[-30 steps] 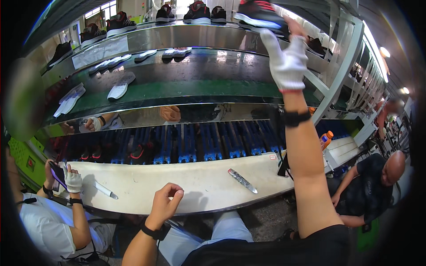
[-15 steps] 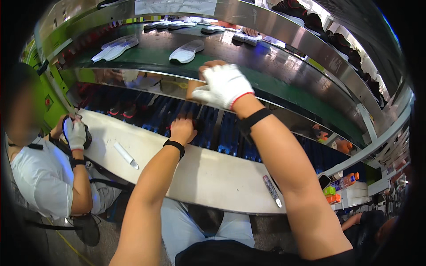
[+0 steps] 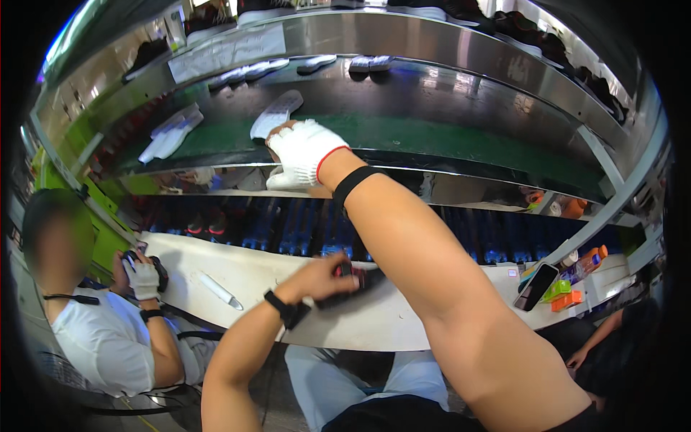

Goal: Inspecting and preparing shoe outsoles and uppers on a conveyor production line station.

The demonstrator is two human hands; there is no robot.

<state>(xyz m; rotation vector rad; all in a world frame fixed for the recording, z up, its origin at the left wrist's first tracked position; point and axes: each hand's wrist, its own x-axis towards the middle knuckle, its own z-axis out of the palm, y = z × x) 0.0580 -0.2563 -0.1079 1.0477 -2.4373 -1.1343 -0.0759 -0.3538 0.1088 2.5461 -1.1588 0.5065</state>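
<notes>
The right hand (image 3: 302,153), wearing a white glove with a red cuff edge, is reaching up to the green belt (image 3: 446,140) of the middle conveyor level. Its fingers are curling around something at the belt's near edge; the hand is covering that item, so whether the grip is closed cannot be told. A white insole (image 3: 276,113) is lying flat on the belt just beyond the glove, touching or nearly touching it. More insoles (image 3: 171,132) are lying further left on the same belt.

The left hand (image 3: 325,276), bare and wearing a black wristband, is resting over the white counter (image 3: 237,277). It is closing around a dark tool (image 3: 358,285) with a red mark, which is lying on the counter under the right forearm.

A grey knife (image 3: 218,289) is lying on the counter, well apart from both hands, toward the left.

At the left, a seated person in a white shirt is holding a dark object in a gloved hand (image 3: 142,277). At the counter's right end, a phone (image 3: 537,285), an orange-capped bottle (image 3: 584,265) and small green and orange items are standing together.
</notes>
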